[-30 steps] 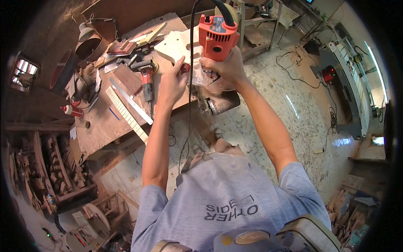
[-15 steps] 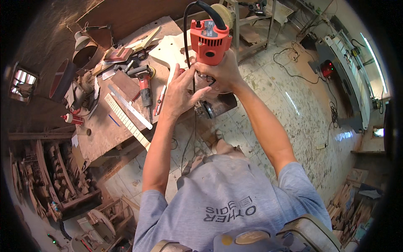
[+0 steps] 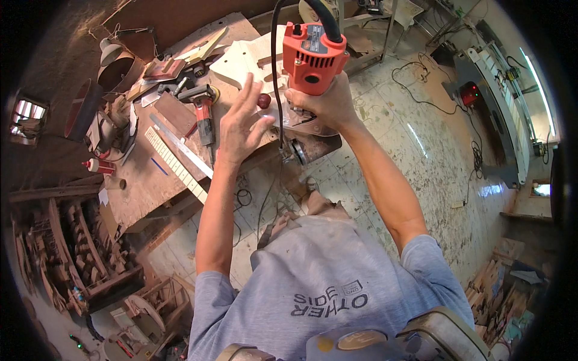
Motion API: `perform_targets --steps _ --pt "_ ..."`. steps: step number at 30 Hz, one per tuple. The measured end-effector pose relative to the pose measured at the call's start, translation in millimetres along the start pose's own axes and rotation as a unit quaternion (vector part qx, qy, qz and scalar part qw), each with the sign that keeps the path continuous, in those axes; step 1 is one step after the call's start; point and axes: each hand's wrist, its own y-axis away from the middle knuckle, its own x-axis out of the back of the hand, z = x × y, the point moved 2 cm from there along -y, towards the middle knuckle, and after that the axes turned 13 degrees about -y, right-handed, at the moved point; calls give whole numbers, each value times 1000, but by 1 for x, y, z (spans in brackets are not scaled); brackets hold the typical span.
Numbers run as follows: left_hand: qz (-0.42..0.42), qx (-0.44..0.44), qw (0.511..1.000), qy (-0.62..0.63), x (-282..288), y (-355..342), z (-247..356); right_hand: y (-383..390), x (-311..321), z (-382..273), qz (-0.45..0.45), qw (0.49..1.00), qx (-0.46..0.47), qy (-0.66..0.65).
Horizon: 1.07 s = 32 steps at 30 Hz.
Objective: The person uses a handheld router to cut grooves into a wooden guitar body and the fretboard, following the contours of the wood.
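My right hand (image 3: 328, 108) is wrapped around the lower part of a red handheld router (image 3: 312, 60), whose black cord rises from its top. The router stands over a pale wooden guitar body (image 3: 238, 63) at the bench's far edge; its bit is hidden. My left hand (image 3: 241, 126) holds nothing, its fingers spread, just left of the router's dark red knob (image 3: 264, 101) and apart from it. Left of that hand, an angle grinder (image 3: 206, 117) lies on the bench beside a steel ruler (image 3: 180, 144) and a pale fretted guitar fingerboard (image 3: 171, 162).
The wooden bench (image 3: 135, 195) also bears a red glue bottle (image 3: 99, 166), a blue pencil (image 3: 159, 166) and a desk lamp (image 3: 111, 53). A metal vise (image 3: 298, 150) juts from its front edge. Wood offcuts (image 3: 78, 240) fill a rack at left. Cables (image 3: 475, 153) trail over the tiled floor.
My left hand has come off the router's knob and moved left, its fingers opening. The router, still in my right hand, appears shifted slightly right in the picture, while the bench appears shifted left.
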Motion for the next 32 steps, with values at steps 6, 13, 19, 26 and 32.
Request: perform_targets --steps 6,13,19,26,32 --pt "-87 62 986 -127 -19 -2 -33 4 -1 -2 16 1000 -8 18" --pt "-108 73 984 -118 -22 -11 -40 5 5 3 17 997 29 63" --pt "-128 150 972 -131 -17 -17 -34 -6 1 4 -4 996 9 87" --pt "-92 165 978 -87 -20 -15 -38 -11 -2 9 11 998 -1 54" --pt "-97 114 984 -91 -22 -14 -36 -2 6 11 19 999 1 45"
